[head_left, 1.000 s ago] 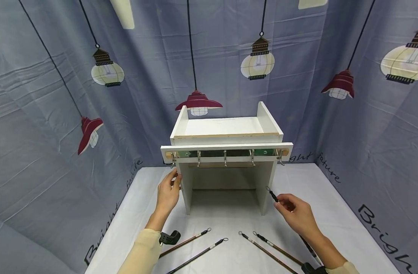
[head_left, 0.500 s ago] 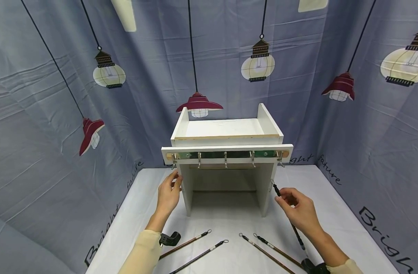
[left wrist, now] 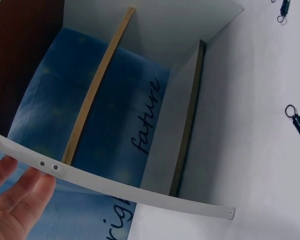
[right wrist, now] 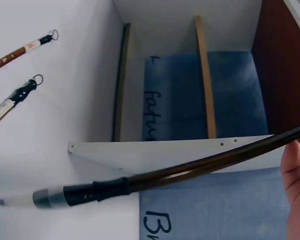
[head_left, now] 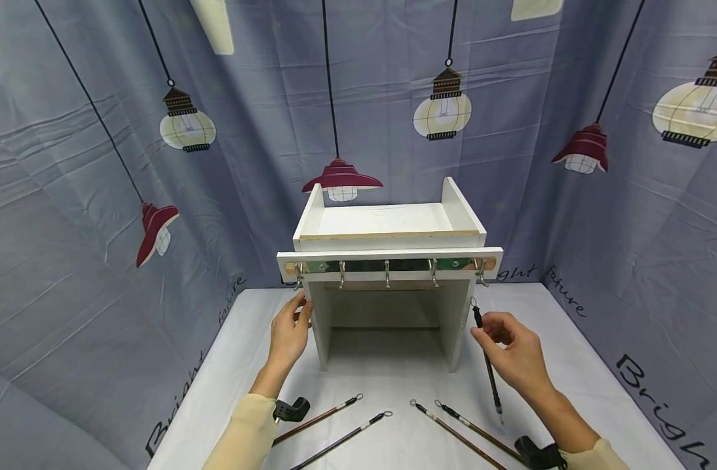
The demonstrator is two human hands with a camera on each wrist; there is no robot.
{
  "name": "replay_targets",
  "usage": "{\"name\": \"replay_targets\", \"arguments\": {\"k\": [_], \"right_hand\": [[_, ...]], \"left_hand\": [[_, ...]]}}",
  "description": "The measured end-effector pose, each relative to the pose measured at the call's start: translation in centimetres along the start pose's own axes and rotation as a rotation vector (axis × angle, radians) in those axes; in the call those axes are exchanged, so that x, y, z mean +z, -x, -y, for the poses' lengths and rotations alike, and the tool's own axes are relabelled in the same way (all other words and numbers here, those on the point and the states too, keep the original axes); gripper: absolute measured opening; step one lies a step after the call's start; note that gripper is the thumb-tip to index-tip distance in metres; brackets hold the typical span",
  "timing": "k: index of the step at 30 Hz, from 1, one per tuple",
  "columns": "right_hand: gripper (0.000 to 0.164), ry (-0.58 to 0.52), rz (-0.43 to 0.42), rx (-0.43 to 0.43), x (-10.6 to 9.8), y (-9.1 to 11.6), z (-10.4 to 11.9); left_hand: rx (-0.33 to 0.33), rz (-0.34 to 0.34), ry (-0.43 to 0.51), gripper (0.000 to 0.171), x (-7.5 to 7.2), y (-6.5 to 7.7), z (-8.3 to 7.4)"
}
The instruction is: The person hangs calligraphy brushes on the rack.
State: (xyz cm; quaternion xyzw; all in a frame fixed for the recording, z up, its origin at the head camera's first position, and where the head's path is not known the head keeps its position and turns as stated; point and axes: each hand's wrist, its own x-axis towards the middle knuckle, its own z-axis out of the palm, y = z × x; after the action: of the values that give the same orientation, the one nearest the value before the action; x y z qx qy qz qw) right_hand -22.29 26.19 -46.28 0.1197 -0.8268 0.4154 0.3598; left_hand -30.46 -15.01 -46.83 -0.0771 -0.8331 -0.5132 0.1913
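My right hand [head_left: 513, 352] pinches a calligraphy brush [head_left: 490, 375] near its upper end, to the right of a white wooden rack [head_left: 460, 326]. The brush hangs steeply, wire loop up and pale bristle tip down. In the right wrist view its dark handle [right wrist: 190, 167] crosses in front of the rack, held by the fingers at the right edge. My left hand [head_left: 289, 333] touches the rack's left side panel; the left wrist view shows its fingertips [left wrist: 42, 185] against the panel's outer side. Several metal hooks [head_left: 387, 274] line the rack's front rail, with nothing on them.
Several more brushes lie on the white-covered table, among them a left brush [head_left: 320, 418], a dark brush [head_left: 343, 440] and a brown brush [head_left: 455, 433], loops toward the rack. A blue-grey curtain [head_left: 381, 85] printed with lamps stands behind and at both sides.
The brush in my right hand has swung from slanted to nearly upright, its loop rising slightly toward the rail's right end. My left hand stays at the side panel.
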Motion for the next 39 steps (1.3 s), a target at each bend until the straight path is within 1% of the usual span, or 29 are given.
{"name": "replay_targets", "arguments": {"k": [6,11,20,26,33,39], "right_hand": [[0.031,0.012,-0.018,-0.01,-0.2,-0.6,0.5],[0.03,0.02,-0.046,0.001,-0.3,-0.6,1.0],[0.03,0.016,-0.096,0.022,-0.5,-0.9,1.6],[0.029,0.016,-0.109,0.057,-0.6,-1.1,1.7],[0.029,0.02,-0.125,0.051,-0.4,-1.3,1.6],[0.029,0.011,-0.134,0.049,-0.3,-1.4,1.5]], "left_hand": [[0.016,-0.005,-0.004,0.049,0.0,-0.1,0.0],[0.0,0.01,0.007,0.049,0.0,0.1,0.0],[0.004,0.008,-0.002,0.05,0.0,0.2,-0.1],[0.005,0.004,0.003,0.047,0.0,0.1,-0.1],[0.009,-0.002,0.005,0.047,0.0,0.0,-0.1],[0.024,-0.004,0.007,0.047,0.1,0.1,0.1]]}}
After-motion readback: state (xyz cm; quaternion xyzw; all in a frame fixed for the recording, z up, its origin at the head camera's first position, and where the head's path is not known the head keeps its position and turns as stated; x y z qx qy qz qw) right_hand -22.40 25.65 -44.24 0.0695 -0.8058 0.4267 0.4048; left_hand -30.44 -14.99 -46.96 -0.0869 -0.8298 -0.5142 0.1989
